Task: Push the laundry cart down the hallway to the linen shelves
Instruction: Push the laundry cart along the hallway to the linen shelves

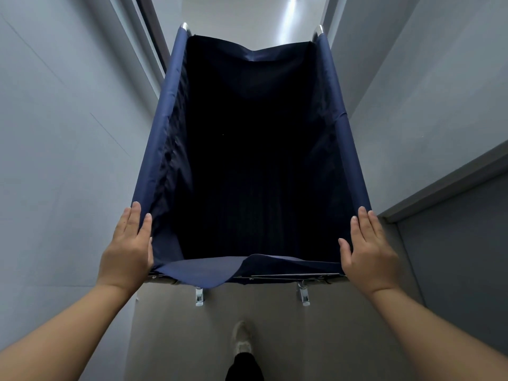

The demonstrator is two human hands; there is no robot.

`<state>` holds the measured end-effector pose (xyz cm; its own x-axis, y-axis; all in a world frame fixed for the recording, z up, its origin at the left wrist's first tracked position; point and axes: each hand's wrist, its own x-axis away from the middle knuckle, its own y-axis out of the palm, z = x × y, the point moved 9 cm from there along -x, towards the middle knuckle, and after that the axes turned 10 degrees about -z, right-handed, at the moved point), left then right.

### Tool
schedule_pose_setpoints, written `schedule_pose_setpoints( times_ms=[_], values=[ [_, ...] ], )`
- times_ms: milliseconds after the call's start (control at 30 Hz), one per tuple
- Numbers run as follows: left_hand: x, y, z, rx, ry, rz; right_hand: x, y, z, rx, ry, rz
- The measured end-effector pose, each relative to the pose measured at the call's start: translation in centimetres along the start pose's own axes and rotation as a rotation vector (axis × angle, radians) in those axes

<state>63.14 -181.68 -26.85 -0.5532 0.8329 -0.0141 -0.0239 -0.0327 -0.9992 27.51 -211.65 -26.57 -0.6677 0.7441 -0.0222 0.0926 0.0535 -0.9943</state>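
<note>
Navy-blue fabric slung on a metal frame: laundry cart, filling the centre of the frame from the lower middle to near the top edge. Standing lengthwise in a narrow hallway, close to the left wall and the right wall, both pale grey. Interior of the bag very dark; contents not discernible. Chrome frame corners showing at the far end, upper centre. Near edge of the fabric slack and folded over a thin metal bar. Two casters visible below that bar, on the beige floor.

Left hand laid flat on the near left corner of the cart, lower left of centre. Fingers straight and held together, resting along the side rail, thumb against the fabric edge. Not curled round anything.

Right hand laid flat on the near right corner, lower right of centre. Fingers likewise straight and together along the rail, thumb at the inner edge of the fabric. No pinch or wrap seen.

Both bare forearms entering from the bottom corners of the frame.

One pale shoe with a dark trouser leg at bottom centre, on the floor just behind the cart.

Darker grey panel with a projecting ledge on the right wall, lower right of the frame.

Linen shelves not in view.
</note>
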Motion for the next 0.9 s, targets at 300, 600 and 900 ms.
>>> schedule_pose_setpoints(
  times_ms=[300, 600, 900],
  values=[
    [-8.6, -0.1, -1.9, 0.017, -0.002, 0.014, -8.9, -0.1, -0.9, -0.003, 0.023, -0.009],
    [-15.4, -0.5, -2.9, -0.013, 0.011, 0.028, -15.4, -0.2, -1.4, 0.000, 0.030, -0.016],
    [-22.6, -0.2, -4.4, -0.035, -0.018, 0.017, -22.7, -0.6, -1.9, -0.021, 0.025, 0.008]
  ],
)
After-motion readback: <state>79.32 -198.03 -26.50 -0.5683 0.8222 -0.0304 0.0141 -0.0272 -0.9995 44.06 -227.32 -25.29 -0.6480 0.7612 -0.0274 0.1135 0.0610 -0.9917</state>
